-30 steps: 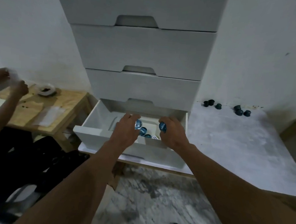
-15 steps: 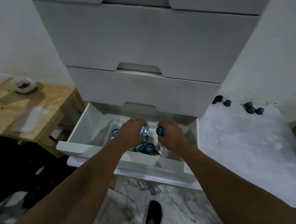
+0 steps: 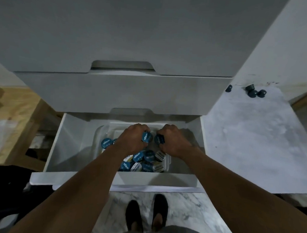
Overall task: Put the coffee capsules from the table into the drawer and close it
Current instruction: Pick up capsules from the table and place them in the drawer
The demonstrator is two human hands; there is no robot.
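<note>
White drawer (image 3: 72,147) stands open; marble table (image 3: 254,148) adjoins it. Clear tub (image 3: 99,134) sits directly below the left hand (image 3: 131,142) and right hand (image 3: 176,144), each gripping one capsule (image 3: 146,137). Loose capsules (image 3: 253,93) lie far right of the right hand. Risk: releasing from height may bounce capsules outside the tub.

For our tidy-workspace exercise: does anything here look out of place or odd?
Nothing looks spilled or damaged. Four dark capsules sit loose on the table by the wall, outside the open drawer.
</note>
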